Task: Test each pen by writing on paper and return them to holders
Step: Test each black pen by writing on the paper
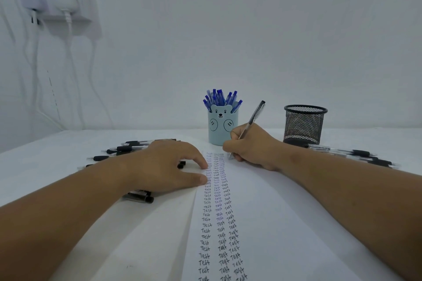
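The right hand (252,146) gripped a black pen (252,118) in a writing hold, fingers curled round the lower barrel, the cap end tilted up and to the right and the tip down on the paper (285,223) at the far end of the third column of "Test" words. The left hand (166,164) lay flat on the paper's left edge, fingers relaxed and spread, fingertips (204,164) touching the sheet beside the first column. Three columns of writing (219,212) ran from the near edge to the far end of the sheet. Beyond the paper stood a blue bear cup (222,128) filled with blue pens (222,99), just left of the writing hand. To its right, well apart, stood a black mesh cup (304,124); whether it held anything could not be told. A row of black pens (123,150) lay on the table (57,166) to the left, partly hidden under the left hand and forearm. More black pens (356,155) lay on the right, near the mesh cup and beyond the right forearm.
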Demonstrator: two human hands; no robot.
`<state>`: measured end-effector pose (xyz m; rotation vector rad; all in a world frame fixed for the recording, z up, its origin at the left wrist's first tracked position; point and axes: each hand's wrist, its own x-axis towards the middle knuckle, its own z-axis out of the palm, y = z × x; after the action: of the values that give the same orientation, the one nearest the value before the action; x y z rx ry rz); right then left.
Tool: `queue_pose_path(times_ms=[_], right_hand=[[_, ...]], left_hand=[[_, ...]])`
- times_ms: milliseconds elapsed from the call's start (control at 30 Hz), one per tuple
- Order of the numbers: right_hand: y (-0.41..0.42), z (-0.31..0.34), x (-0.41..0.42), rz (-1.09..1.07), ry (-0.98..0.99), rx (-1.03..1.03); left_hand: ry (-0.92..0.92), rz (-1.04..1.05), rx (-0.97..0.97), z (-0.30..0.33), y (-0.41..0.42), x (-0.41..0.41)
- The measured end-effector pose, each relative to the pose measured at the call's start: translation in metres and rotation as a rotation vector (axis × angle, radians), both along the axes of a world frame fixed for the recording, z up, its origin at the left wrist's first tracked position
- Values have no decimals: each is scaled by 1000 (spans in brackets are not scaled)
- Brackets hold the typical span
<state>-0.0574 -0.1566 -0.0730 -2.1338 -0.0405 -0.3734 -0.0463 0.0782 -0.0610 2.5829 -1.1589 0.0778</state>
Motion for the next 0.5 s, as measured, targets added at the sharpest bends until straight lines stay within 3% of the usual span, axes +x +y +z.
queue_pose_path(times_ms=[500], right_hand=[[-1,-1,1,-3,-48,-97]], left_hand=[[-20,6,25,-1,0,0]])
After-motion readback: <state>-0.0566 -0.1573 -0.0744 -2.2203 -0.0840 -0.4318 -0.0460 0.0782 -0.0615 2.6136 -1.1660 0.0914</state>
